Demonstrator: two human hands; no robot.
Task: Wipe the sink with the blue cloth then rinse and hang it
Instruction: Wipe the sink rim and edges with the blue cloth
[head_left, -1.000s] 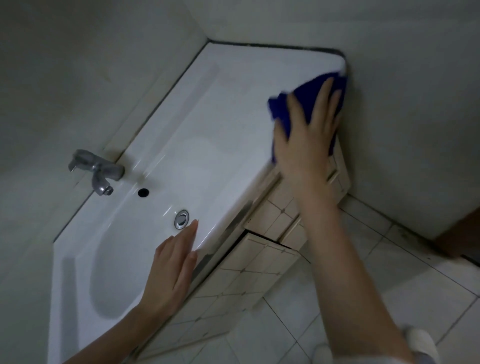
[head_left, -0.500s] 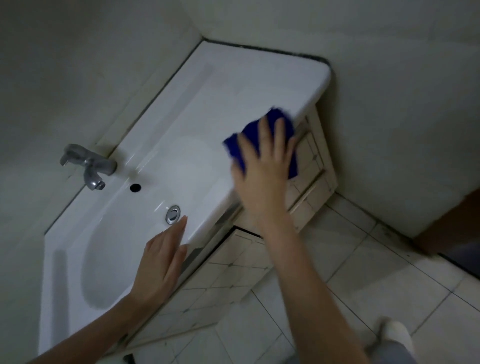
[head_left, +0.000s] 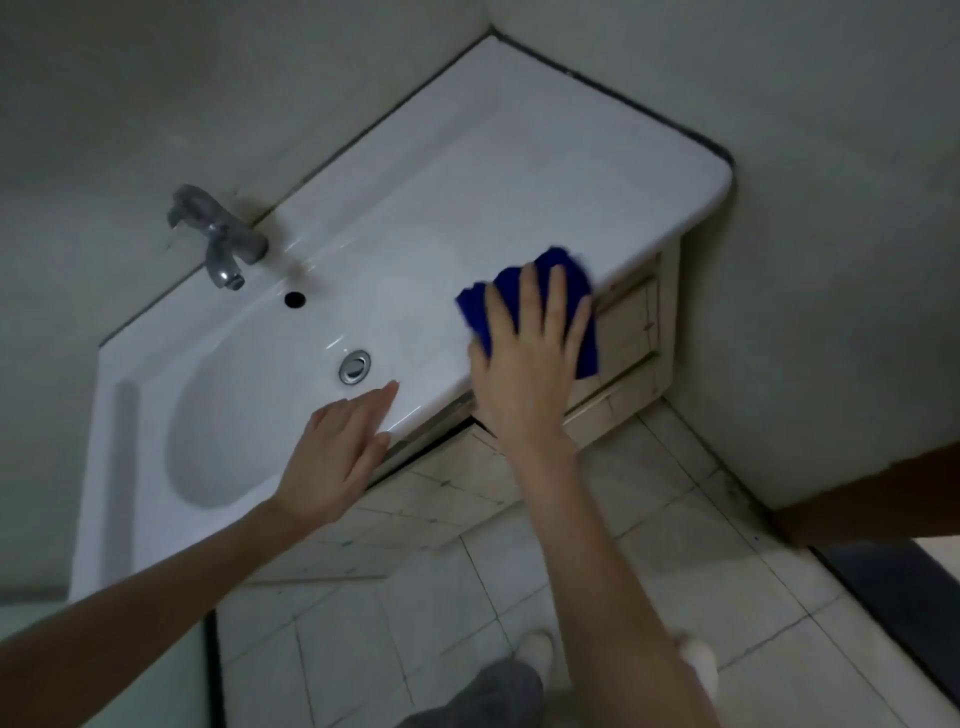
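Though bunched, blue cloth (head_left: 474, 310) beneath flat right hand (head_left: 524, 374); left hand (head_left: 337, 457) flat on sink (head_left: 467, 171).

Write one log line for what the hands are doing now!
step: wiping | right hand: presses blue cloth on sink front edge | left hand: rests flat on sink rim | rinse: not yet

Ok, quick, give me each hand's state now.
Left hand: open, resting on the sink rim.
Right hand: open, pressing the cloth flat.

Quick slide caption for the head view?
Right hand presses blue cloth onto the sink; left hand rests on its front rim.
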